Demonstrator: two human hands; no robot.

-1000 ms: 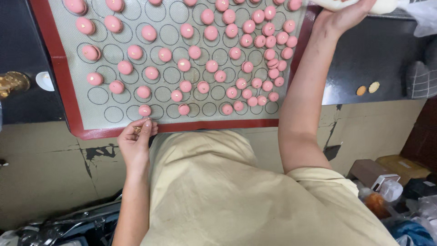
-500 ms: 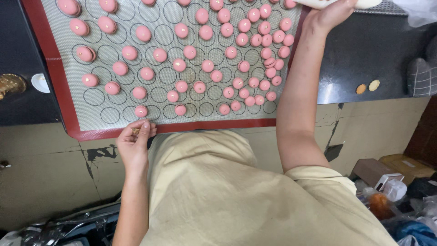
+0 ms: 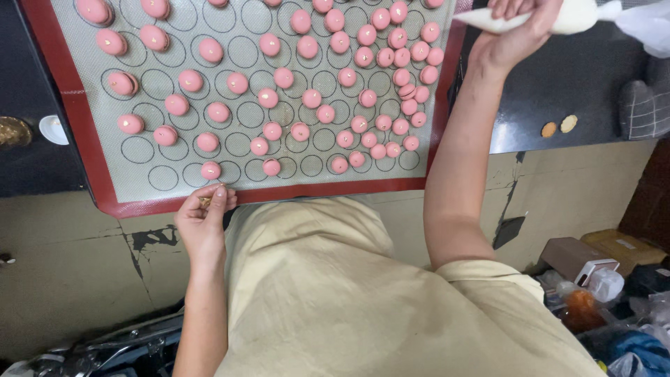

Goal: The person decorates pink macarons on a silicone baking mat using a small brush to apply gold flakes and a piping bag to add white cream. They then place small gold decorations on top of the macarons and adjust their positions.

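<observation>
Piping bag: newly risen into view, gripped by right hand; left hand, unmoved, pinched perhaps a shell beside mat.

Piping bag and baking mat edge-cropped.

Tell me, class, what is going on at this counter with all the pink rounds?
A person in a beige top leans over a grey baking mat with a red border, printed with circles. Many small pink shells lie on it, crowded toward the right, with many circles on the near rows bare. The right hand grips a cream-filled piping bag beyond the mat's right edge. The left hand rests at the near edge, fingertips pinching something small that cannot be made out. Two tan discs lie on the dark counter.
</observation>
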